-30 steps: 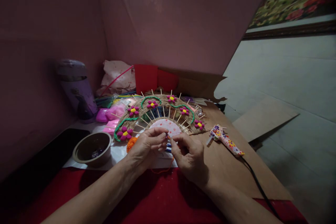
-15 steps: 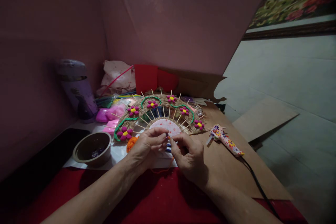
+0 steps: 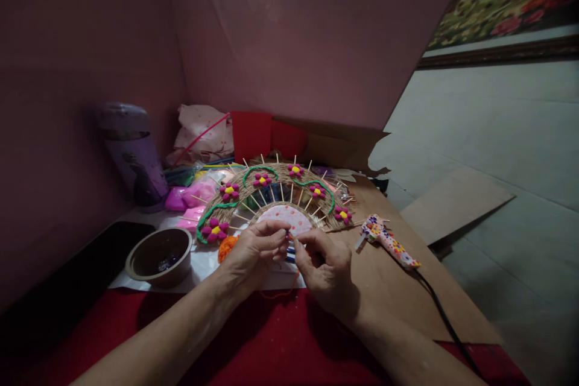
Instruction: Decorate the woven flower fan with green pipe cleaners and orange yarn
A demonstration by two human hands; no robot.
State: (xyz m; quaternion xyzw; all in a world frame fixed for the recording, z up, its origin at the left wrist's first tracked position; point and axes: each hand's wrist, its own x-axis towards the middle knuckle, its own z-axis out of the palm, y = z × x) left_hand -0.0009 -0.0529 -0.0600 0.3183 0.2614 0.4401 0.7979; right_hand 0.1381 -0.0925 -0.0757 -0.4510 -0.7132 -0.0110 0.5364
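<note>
My left hand (image 3: 254, 253) and my right hand (image 3: 323, 268) meet fingertip to fingertip over the near edge of a half-round woven fan (image 3: 275, 196). Between the pinched fingers is a tiny dark piece (image 3: 289, 234), too small to identify. The fan is made of twine on wooden sticks, with pink-and-yellow flowers, a green wavy cord and a pink dotted centre (image 3: 284, 217). An orange lump (image 3: 226, 247) lies just left of my left hand. A thin orange thread (image 3: 280, 294) trails below the hands.
A brown bowl (image 3: 159, 256) sits at the left on white paper. A purple bottle (image 3: 133, 157) stands behind it, beside pink bags (image 3: 192, 196). A patterned glue gun (image 3: 389, 242) with black cord lies at the right on brown cardboard (image 3: 407, 295). Pink boards wall the back.
</note>
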